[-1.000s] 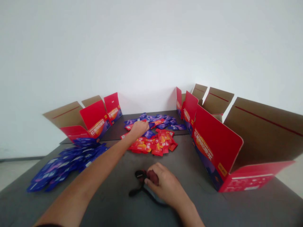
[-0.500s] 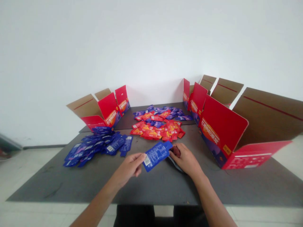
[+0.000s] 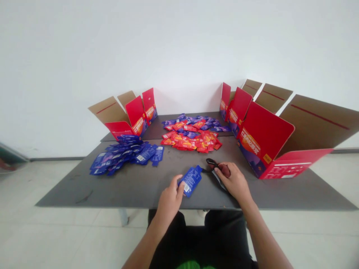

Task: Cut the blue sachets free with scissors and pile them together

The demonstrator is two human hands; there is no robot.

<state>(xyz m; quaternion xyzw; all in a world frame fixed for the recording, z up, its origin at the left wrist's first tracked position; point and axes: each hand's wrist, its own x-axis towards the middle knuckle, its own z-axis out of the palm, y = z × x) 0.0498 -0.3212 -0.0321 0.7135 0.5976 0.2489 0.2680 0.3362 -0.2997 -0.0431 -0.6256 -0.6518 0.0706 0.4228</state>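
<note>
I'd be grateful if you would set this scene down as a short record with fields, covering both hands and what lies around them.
left hand: holds a flat blue foil sachet
right hand: on a black looped object with a dark red part
surface: dark grey tabletop
piles: loose blue sachets; red sachets; mixed sachets behind
boxes: open red cardboard cartons at left and right

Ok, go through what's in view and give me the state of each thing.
Left hand: against the lone blue sachet
Right hand: curled over the black cord
Blue sachets: loose pile
Red sachets: loose heap, blue ones behind
Left cartons: open, flaps up
Right cartons: open, flaps up
</note>
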